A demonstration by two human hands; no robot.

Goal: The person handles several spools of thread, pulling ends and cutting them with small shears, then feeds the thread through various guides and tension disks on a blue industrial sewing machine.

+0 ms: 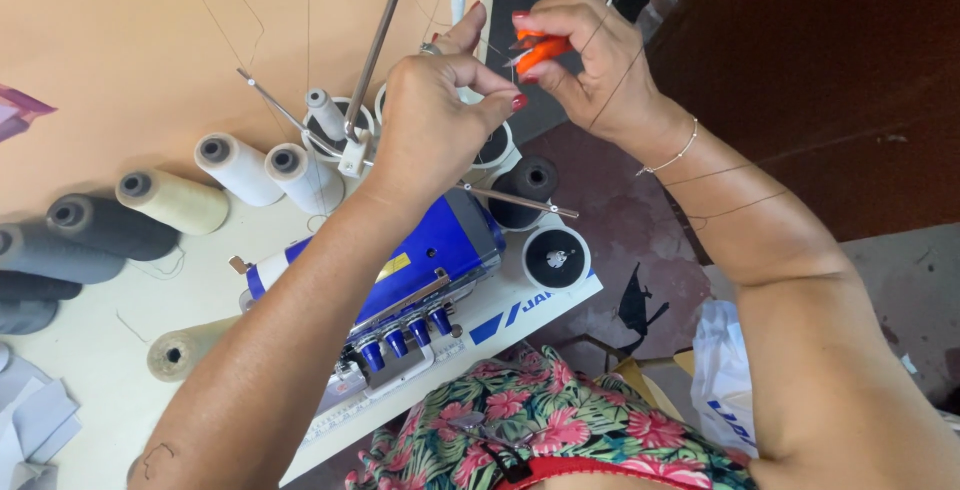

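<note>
I have the orange thread snips [541,50] pinched in my right hand [590,60], raised above the desk [90,350], long axis slanting up to the right, tips toward my left hand [430,120]. That hand's thumb and forefinger are pressed together on a fine dark thread [610,80], apparently holding it taut for the blades. Below sits the blue sewing machine [420,260], with thread cones [240,168] beside it.

I see a small yellow rectangular label [393,267] stuck on the blue top of the sewing machine, just beside my left forearm. Along the machine's white base runs a strip of blue printed lettering [520,312], near the black spool seat. On the floor at lower right lies a crumpled white plastic bag with blue print [722,375], partly hidden by my right arm.
</note>
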